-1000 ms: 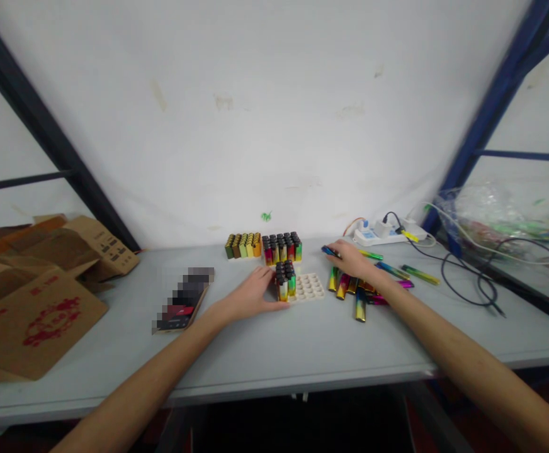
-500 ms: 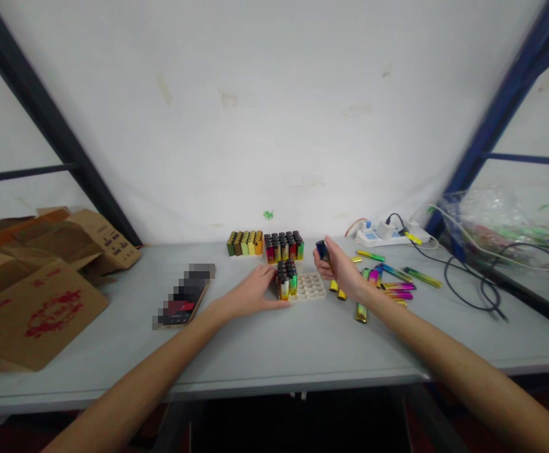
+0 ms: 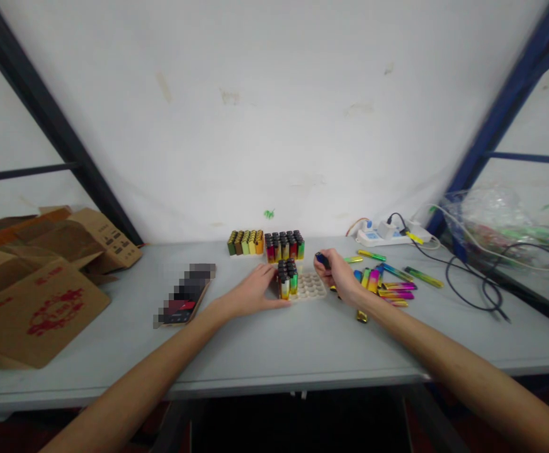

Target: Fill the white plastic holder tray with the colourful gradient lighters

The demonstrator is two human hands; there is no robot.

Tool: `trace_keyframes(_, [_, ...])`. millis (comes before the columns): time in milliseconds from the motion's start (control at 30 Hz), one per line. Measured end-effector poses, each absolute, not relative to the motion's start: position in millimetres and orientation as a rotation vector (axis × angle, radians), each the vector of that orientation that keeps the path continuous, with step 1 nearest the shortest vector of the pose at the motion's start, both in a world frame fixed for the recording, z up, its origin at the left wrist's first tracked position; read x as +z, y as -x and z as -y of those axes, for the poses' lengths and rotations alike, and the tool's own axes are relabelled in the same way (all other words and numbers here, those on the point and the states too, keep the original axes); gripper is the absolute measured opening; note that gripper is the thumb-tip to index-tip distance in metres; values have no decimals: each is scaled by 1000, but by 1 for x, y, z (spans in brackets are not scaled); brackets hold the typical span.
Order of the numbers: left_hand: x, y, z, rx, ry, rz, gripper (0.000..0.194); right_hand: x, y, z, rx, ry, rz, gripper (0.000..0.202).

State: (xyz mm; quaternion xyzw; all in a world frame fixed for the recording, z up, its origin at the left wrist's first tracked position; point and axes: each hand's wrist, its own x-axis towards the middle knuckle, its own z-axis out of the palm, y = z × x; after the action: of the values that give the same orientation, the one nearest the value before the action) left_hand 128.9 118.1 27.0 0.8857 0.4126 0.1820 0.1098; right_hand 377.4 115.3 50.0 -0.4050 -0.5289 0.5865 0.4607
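Note:
My left hand (image 3: pixel 254 290) lies at the left end of a pale holed tray (image 3: pixel 313 287), gripping it with the thumb along the front and the fingers behind. Black-topped, shiny coloured lighters (image 3: pixel 287 280) stand upright in the tray's left part; open holes show on its right. Just right of the tray, my right hand (image 3: pixel 339 275) is closed round a lighter (image 3: pixel 322 260), its dark blue and black end poking out to the left. Loose metallic lighters (image 3: pixel 400 287) in several colours lie in a pile beside that hand, some hidden by it.
Two blocks of standing lighters, a yellow-green one (image 3: pixel 245 243) and a mixed-colour one (image 3: pixel 284 246), stand near the wall. A phone (image 3: pixel 187 296) and cardboard boxes (image 3: pixel 43 302) are at left. At right are a power strip (image 3: pixel 383 236), black cable (image 3: pixel 485 286) and plastic bags (image 3: pixel 496 214).
My right hand has lowered slightly with the lighter, which has tipped from nearly upright to lying more sideways. My left hand stays at the tray.

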Motion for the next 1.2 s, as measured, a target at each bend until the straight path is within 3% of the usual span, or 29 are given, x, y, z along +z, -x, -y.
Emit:
trace_keyframes(400, [28, -129, -117, 531, -2584, -1230, 77, 37, -377, -125, 1364, 824, 1418, 56])
trace_keyframes(533, [31, -130, -116, 542, -2587, -1202, 78, 40, -376, -121, 1201, 861, 1557, 51])
trace_keyframes(733, [29, -130, -116, 562, -2579, -1191, 78, 46, -385, -119, 610, 965, 1838, 42])
trace_keyframes(967, [26, -128, -118, 609, -2567, -1148, 75, 47, -386, -112, 856, 952, 2018, 41])
trace_keyframes(1200, [29, -130, -116, 588, -2566, -1145, 73, 39, -386, -115, 489, 893, 2288, 39])
